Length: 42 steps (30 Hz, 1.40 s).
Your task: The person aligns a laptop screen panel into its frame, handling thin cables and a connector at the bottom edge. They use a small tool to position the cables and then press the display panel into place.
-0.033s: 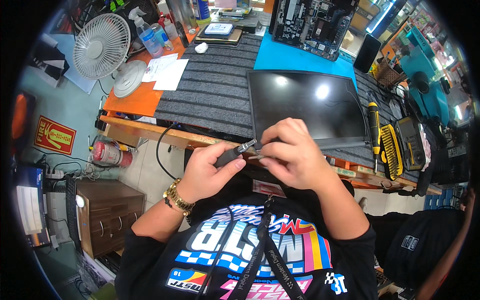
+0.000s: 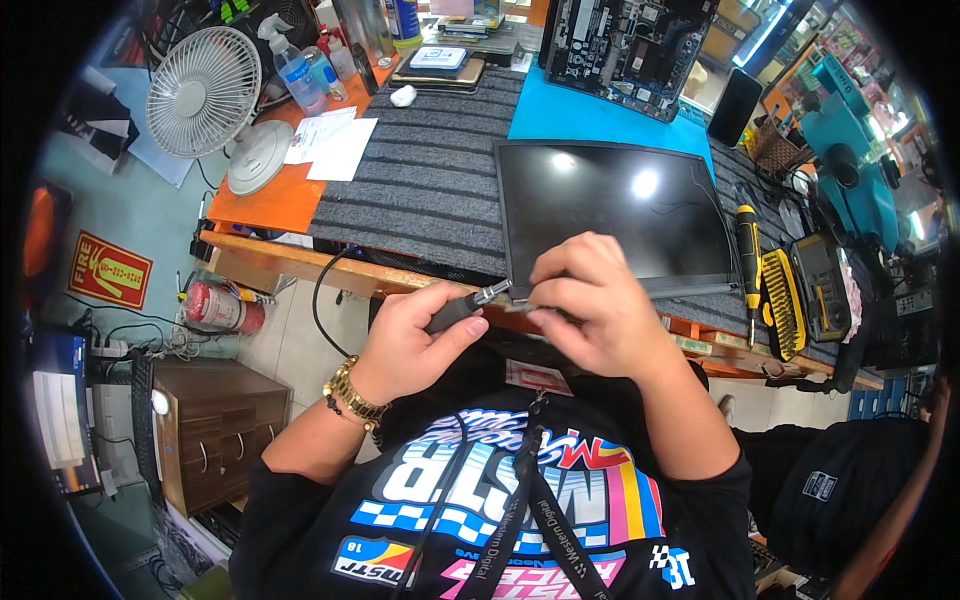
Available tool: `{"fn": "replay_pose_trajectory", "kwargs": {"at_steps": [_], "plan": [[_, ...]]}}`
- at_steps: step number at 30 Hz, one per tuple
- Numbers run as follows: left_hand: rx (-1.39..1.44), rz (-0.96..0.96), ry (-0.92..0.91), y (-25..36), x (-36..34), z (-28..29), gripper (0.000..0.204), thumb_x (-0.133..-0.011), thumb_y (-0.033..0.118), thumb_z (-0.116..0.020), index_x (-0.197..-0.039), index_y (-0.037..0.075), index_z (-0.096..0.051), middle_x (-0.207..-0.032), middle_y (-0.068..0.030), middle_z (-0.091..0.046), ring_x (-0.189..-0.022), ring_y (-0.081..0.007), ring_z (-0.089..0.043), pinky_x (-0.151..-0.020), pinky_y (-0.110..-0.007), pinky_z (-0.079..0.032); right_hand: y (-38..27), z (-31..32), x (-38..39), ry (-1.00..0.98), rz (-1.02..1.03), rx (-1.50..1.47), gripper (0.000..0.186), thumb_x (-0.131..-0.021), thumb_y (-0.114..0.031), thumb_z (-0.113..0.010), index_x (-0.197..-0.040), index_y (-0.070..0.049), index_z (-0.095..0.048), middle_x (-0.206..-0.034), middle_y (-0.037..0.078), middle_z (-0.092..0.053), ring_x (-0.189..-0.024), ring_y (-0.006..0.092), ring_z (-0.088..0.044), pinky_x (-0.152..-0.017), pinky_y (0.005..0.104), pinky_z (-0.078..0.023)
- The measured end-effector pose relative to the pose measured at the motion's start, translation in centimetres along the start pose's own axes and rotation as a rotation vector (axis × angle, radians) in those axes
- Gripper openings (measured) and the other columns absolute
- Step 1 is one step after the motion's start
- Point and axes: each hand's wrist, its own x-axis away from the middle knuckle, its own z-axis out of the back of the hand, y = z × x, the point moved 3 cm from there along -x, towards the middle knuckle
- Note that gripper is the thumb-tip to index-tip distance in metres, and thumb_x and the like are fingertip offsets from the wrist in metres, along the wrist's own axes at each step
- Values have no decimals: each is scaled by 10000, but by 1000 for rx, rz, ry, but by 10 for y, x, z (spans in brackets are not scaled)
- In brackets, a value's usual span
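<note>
My left hand (image 2: 408,335) is wrapped round a black pen-like handpiece (image 2: 452,314) with a bare metal tip (image 2: 490,292) pointing up and right. A thick black cable (image 2: 318,305) curves from the bench edge down behind my left wrist. Close to that tip, my right hand (image 2: 595,305) pinches a small thin greyish piece (image 2: 518,307), blurred and too small to name. Both hands are raised in front of the bench's near edge. Just beyond them a black laptop screen panel (image 2: 620,215) lies face up on the grey striped mat (image 2: 420,170).
A yellow-black screwdriver (image 2: 748,255), a yellow brush (image 2: 780,305) and an open dark tool case (image 2: 822,285) lie right of the panel. An opened laptop base (image 2: 630,50) stands behind on a blue mat (image 2: 550,115). A white fan (image 2: 205,95) is at left; another person's dark shirt (image 2: 830,490) at lower right.
My right hand has shifted slightly and looks blurred, with the small piece tilted a little differently. My left hand and the handpiece have barely moved.
</note>
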Motion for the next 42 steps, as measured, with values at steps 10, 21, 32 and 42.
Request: {"fn": "replay_pose_trajectory", "kwargs": {"at_steps": [10, 21, 32, 42], "plan": [[-111, -120, -108, 14, -11, 0, 333, -1029, 172, -912, -1277, -32, -827, -1082, -217, -870, -911, -331, -858, -812, -374, -642, -10, 17, -5, -34, -6, 56, 189, -888, -69, -899, -1032, -102, -780, -1126, 40, -722, -1082, 304, -694, -1000, 480, -492], [-106, -166, -107, 11, -13, 4, 328, -1024, 172, -913, -1269, -30, -831, -998, -202, -851, -795, -305, -810, -733, -360, -612, -7, 25, -3, -81, -21, 54, 180, -901, -62, -873, -1029, -101, -754, -1142, 61, -715, -1086, 317, -686, -986, 479, -491], [-114, -197, -223, 9, -16, 9, 297, -1024, 183, -912, -1228, -22, -845, -939, -185, -840, -765, -283, -809, -716, -355, -607, -14, 25, -4, -166, 4, 119, 131, -942, -85, -837, -1012, -96, -726, -1131, 68, -723, -1063, 307, -694, -945, 450, -505], [32, 78, -429, -3, -16, 14, 282, -1148, 237, -800, -1252, -21, -847, -1023, -130, -865, -914, -177, -799, -870, -339, -624, -14, 22, -2, -98, 45, 113, 124, -954, -78, -818, -1055, -87, -748, -1111, 66, -727, -1016, 287, -712, -923, 444, -510]]}}
